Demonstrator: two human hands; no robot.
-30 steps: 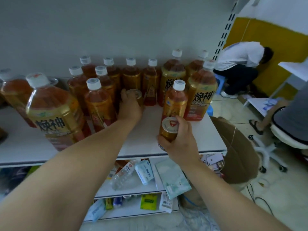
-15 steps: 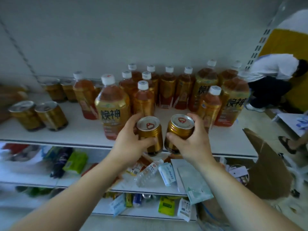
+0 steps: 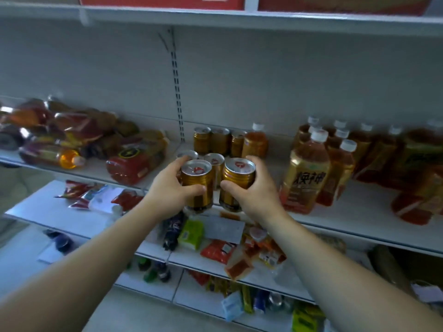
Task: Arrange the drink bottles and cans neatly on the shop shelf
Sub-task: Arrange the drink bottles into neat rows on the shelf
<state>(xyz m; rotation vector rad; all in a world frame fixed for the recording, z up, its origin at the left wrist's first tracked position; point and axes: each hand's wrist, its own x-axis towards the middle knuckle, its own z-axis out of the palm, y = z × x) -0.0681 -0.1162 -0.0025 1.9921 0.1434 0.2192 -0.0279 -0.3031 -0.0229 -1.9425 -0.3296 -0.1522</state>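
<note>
Placing step: a gold can (image 3: 196,185) is gripped by the left hand (image 3: 171,195), a 2nd can (image 3: 236,185) by the right hand (image 3: 254,196), both just in front of the can group (image 3: 211,140) on the shelf (image 3: 347,212), prob. not yet set down. Next, they are to be lowered upright beside it.

At the front edge of the white shelf (image 3: 347,216), the left hand (image 3: 172,190) gripped one gold can (image 3: 197,185) and the right hand (image 3: 254,195) gripped a second gold can (image 3: 236,183), both upright and just beside each other. Farther back on the shelf stood more gold cans (image 3: 219,140). Amber tea bottles (image 3: 304,173) with white caps stood toward its right end, and shrink-wrapped bottle packs (image 3: 134,159) lay on its left part.
</note>
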